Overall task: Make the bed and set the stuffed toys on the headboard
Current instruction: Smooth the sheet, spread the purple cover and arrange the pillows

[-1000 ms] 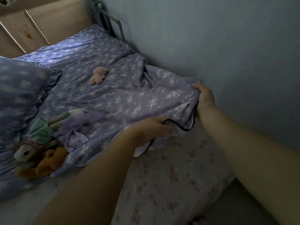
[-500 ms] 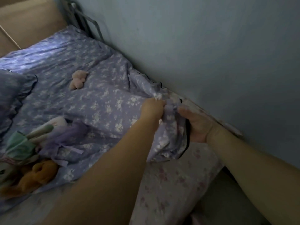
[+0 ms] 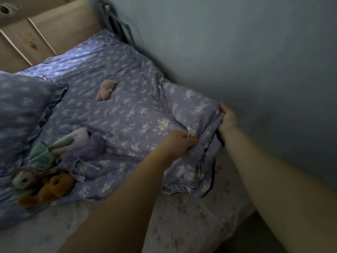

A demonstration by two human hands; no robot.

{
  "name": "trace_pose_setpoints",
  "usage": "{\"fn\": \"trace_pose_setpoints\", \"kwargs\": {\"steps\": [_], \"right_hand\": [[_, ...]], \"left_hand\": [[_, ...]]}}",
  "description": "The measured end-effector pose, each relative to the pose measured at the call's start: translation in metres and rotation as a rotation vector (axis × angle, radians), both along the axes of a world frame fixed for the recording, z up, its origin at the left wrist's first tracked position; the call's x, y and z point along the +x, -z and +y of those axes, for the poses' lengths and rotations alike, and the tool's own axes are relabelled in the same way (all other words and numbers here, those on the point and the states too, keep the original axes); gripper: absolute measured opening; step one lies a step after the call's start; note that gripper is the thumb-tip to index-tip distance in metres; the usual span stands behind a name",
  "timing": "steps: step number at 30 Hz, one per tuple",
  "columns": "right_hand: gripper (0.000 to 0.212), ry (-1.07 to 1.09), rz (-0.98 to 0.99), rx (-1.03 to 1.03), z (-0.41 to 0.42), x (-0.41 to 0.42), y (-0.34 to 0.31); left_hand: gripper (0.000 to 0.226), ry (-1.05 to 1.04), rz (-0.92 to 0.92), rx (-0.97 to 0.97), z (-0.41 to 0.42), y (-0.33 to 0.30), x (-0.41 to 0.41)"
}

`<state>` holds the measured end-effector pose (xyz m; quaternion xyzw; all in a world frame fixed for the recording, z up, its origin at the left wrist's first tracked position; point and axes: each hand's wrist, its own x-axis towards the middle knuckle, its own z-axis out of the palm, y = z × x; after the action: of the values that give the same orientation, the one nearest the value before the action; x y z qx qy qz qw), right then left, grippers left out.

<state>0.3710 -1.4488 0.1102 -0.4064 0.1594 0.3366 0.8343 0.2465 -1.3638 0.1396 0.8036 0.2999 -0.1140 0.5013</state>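
Observation:
A purple flowered duvet (image 3: 127,114) covers most of the bed. My left hand (image 3: 179,142) grips a bunched fold of it near its lower edge. My right hand (image 3: 228,118) grips the duvet's corner close to the wall. A small pink stuffed toy (image 3: 105,90) lies on the duvet further up. A heap of stuffed toys lies at the left: an orange one (image 3: 52,187), a white-faced one (image 3: 22,179) and a green and purple one (image 3: 60,150). The wooden headboard (image 3: 45,30) stands at the far end.
A matching frilled pillow (image 3: 23,110) lies at the left. The pale flowered bottom sheet (image 3: 182,216) shows bare below the duvet. A grey-blue wall (image 3: 237,52) runs along the bed's right side. A metal frame (image 3: 116,24) stands in the far corner.
My right hand has moved out toward the wall with the duvet corner, spreading the fabric that was bunched between both hands half a second ago. My left hand still holds its fold.

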Motion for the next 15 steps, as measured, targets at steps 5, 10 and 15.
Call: {"fn": "trace_pose_setpoints", "kwargs": {"steps": [5,10,15], "right_hand": [[0.043,0.054,-0.169,0.221,-0.038,0.03,-0.025],[0.047,-0.288,-0.267,0.013,-0.069,0.032,-0.014],[0.006,-0.676,-0.459,-0.06,-0.08,0.027,0.009]], "left_hand": [[0.03,0.029,0.027,0.287,-0.022,-0.012,0.027],[0.022,-0.335,-0.414,0.096,-0.046,-0.029,0.081],[0.018,-0.351,-0.159,-0.134,-0.056,-0.017,0.108]]}}
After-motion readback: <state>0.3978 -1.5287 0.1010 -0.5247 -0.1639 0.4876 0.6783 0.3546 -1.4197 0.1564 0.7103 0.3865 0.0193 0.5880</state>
